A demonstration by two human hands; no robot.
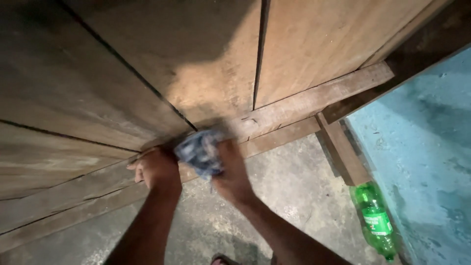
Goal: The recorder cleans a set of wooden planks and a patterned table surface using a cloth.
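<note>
- The blue cloth (200, 152) is crumpled into a small bundle and sits against the lower wooden rail (274, 128) of a big wooden panel (147, 64), just where the panel meets the rail.
- The right hand (231, 172) holds this cloth: the fingers are closed around the bundle from the 4 o'clock side, and the cloth covers the fingertips, so the grip itself is only partly seen.
- The left hand (156, 169) lies at 9 o'clock from the cloth, very near, maybe touching its edge; it cannot be told for sure because the picture is blurred there. Its fingers are bent and rest on the rail, and it seems to hold nothing of its own.
- The right hand is the nearer one, since it has the cloth already inside it.
- The rail has its long axis from about 8 o'clock to 2 o'clock across the view, and the cloth sits close to the middle of this line, between the two hands.
- The dark seams of the panel run up from the cloth toward 12 o'clock and 10 o'clock.
- Below the hands is a grey concrete floor (289, 191). A green plastic bottle (375, 218) lies on it at 4 o'clock, well apart from the hands, beside a blue wall (422, 147).
- A short wooden piece (343, 152) goes from the rail down toward the bottle.
</note>
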